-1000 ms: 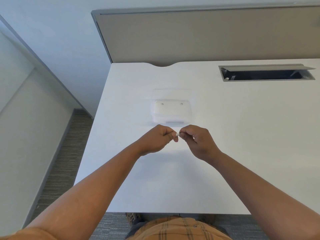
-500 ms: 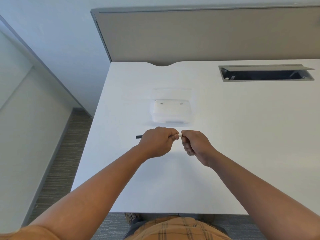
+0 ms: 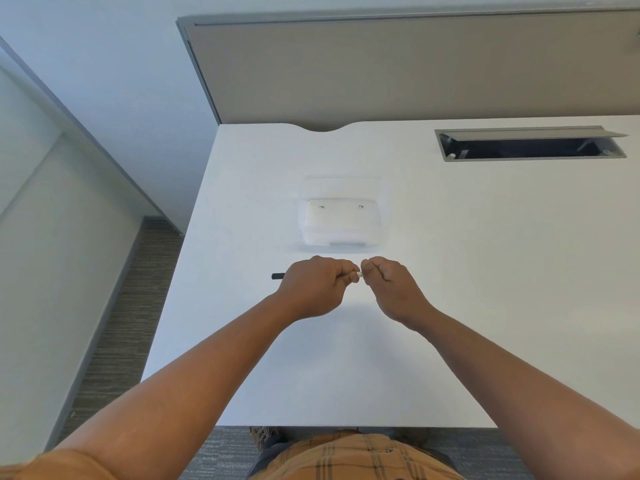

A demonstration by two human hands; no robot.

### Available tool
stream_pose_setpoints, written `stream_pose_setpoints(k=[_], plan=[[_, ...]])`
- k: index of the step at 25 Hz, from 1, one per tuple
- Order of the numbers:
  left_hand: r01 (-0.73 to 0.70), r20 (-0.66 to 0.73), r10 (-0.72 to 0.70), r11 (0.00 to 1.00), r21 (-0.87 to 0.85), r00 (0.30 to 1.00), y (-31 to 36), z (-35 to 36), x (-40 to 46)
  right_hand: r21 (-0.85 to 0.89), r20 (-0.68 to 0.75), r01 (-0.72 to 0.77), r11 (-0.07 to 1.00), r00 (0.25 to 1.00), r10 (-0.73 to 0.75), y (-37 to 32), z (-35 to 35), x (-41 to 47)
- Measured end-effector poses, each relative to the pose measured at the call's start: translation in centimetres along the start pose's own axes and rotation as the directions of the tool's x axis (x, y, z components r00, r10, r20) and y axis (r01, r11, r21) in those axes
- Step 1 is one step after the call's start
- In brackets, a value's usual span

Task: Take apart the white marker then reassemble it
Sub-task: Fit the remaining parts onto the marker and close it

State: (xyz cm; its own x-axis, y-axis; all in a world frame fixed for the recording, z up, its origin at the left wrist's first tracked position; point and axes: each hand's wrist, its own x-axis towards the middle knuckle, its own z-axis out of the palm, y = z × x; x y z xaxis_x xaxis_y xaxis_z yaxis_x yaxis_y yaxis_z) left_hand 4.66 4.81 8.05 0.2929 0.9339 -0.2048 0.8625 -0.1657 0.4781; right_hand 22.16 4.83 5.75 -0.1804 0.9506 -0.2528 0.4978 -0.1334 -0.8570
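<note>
The white marker (image 3: 358, 274) lies level between my two fists, just above the white desk (image 3: 485, 271). My left hand (image 3: 317, 289) is closed around its barrel. Only a short white stub shows between the fists, and a black end (image 3: 277, 276) sticks out past my left hand to the left. My right hand (image 3: 389, 289) is closed at the stub's right end, fingers curled over it. The rest of the marker is hidden inside my hands.
A clear plastic box (image 3: 341, 221) stands on the desk just beyond my hands. An open cable hatch (image 3: 530, 145) sits at the back right. A grey partition (image 3: 415, 71) runs along the desk's far edge. The desk's left edge drops to carpet.
My left hand slid left along the marker and turned, so the black end now pokes out on its left. Both hands dropped slightly toward me.
</note>
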Motion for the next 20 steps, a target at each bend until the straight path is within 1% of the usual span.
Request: stream_pose_setpoints(k=[1,2,4,5,9,12,14,16,17,18,20], plan=[[-0.022,-0.022,0.023,0.999,0.035,0.999,-0.1,0.2,0.0,0.032,0.019,-0.050,0.998,0.999,0.050,-0.1,0.1,0.0],[-0.043,-0.037,0.046,0.997,0.068,0.998,-0.2,0.4,0.0,0.102,0.050,-0.119,0.988,0.992,0.114,-0.1,0.2,0.0],[-0.069,-0.043,0.074,0.993,0.099,0.996,-0.4,0.8,0.1,0.232,0.137,-0.253,0.939,0.964,0.226,-0.3,0.1,0.2],[-0.070,-0.032,0.073,0.994,0.087,0.997,-0.4,0.9,0.1,0.240,0.154,-0.274,0.931,0.958,0.242,-0.3,-0.1,0.3],[-0.036,0.054,0.036,0.999,-0.006,0.998,-0.8,1.2,0.5,0.158,0.131,-0.202,0.967,0.975,0.182,0.3,-0.5,0.5],[-0.037,0.077,0.045,0.994,-0.101,0.996,-1.1,1.1,0.4,0.105,0.134,-0.157,0.982,0.981,0.143,0.8,-0.5,0.6],[-0.037,0.050,0.041,0.997,-0.072,0.998,-1.4,1.0,0.4,0.052,0.087,-0.134,0.990,0.988,0.129,1.0,-0.7,0.9],[-0.030,-0.026,0.030,1.000,-0.001,0.999,-2.2,0.7,0.6,0.024,0.028,-0.132,0.991,0.991,0.131,1.3,-1.0,1.1],[-0.014,-0.056,0.013,1.000,-0.011,0.998,-2.8,0.5,0.7,0.029,0.003,-0.141,0.990,0.990,0.141,1.6,-1.3,1.3],[0.004,-0.069,-0.008,0.998,-0.057,0.998,-3.5,0.3,0.8,0.043,-0.019,-0.152,0.987,0.988,0.153,2.0,-1.6,1.5],[0.037,-0.073,-0.054,0.976,-0.214,0.996,-5.0,0.2,0.9,0.088,-0.051,-0.165,0.982,0.984,0.170,2.6,-2.3,2.0]])
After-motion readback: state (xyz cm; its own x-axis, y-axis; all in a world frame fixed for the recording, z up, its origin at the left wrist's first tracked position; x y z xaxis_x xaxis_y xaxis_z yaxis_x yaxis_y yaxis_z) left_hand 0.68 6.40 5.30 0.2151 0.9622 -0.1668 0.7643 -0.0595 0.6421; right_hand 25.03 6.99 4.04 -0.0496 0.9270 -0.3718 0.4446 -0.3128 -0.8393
